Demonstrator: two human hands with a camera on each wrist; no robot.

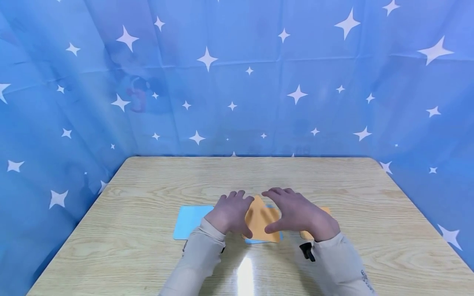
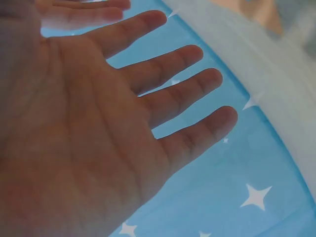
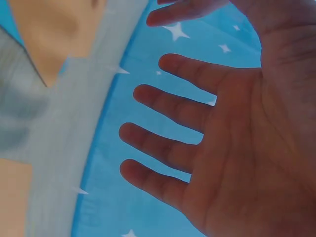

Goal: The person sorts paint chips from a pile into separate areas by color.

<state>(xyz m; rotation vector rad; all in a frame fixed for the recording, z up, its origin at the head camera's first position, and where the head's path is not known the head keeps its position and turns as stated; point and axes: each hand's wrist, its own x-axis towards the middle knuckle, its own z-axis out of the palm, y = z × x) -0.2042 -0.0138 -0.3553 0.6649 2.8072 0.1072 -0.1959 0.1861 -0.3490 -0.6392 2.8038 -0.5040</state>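
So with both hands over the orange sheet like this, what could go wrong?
The orange sheet is raised between the left hand and right hand; both hands look open, so it may spring flat or slide. It overlaps the blue sheet, which might shift with it on the smooth table.
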